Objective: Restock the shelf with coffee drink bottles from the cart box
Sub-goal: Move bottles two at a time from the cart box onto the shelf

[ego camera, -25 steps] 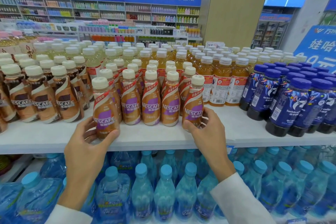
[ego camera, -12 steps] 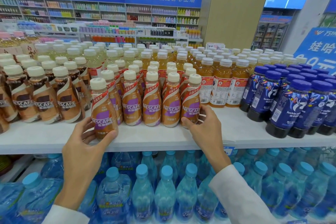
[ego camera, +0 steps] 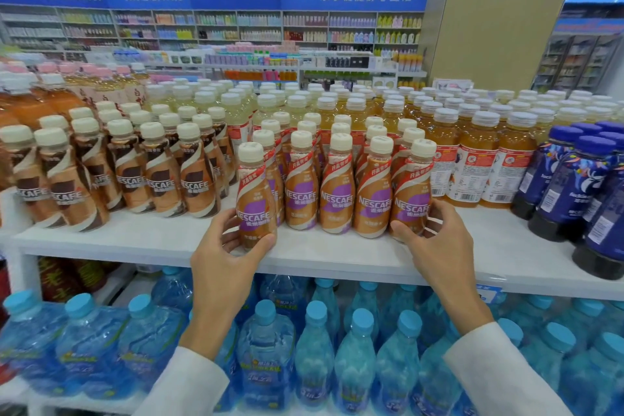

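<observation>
Aligning the front row [ego camera: 337, 199], the left hand [ego camera: 223, 253] grips a purple-label Nescafé bottle [ego camera: 255, 203] at nine o'clock, the right hand [ego camera: 439, 246] grips the end bottle [ego camera: 412, 192] at three o'clock; next, probably push the left one back flush.

The left grip [ego camera: 226, 260] covers the lower label of the front Nescafé bottle [ego camera: 255, 199]; the right grip [ego camera: 435, 243] hides the base of the rightmost Nescafé bottle [ego camera: 412, 192]. The dark blue bottles [ego camera: 574, 186] are cut off at the right edge. Far wall goods [ego camera: 236, 27] are too small to name.
</observation>
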